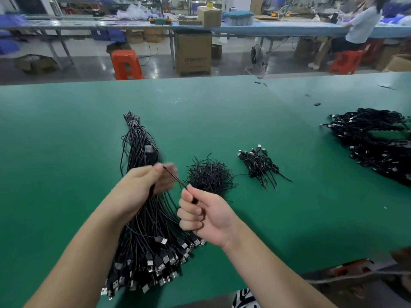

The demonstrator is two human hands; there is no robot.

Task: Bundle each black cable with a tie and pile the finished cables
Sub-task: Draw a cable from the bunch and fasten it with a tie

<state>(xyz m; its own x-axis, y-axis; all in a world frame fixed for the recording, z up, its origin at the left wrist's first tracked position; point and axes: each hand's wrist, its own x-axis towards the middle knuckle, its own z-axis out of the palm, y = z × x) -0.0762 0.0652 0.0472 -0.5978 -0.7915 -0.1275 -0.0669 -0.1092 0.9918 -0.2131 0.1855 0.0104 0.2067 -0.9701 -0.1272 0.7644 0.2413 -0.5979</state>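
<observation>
A big sheaf of loose black USB cables (pixel 142 236) lies on the green table (pixel 66 134), tied at its far tip, plugs fanned toward me. My left hand (pixel 142 185) hovers over the sheaf and pinches one end of a thin black tie (pixel 174 177), with a coiled cable blurred behind its fingers. My right hand (pixel 200 216) grips the tie's other end in a curled fist. A heap of black ties (pixel 210 176) sits just right of my hands. A small pile of bundled cables (pixel 260 165) lies further right.
A large mound of black cables (pixel 373 141) fills the table's right side. A few small dark bits (pixel 317 104) lie near the far edge. Beyond the table stand an orange stool (pixel 126 64), cardboard boxes (pixel 193 53) and another bench where a seated person (pixel 358 30) works.
</observation>
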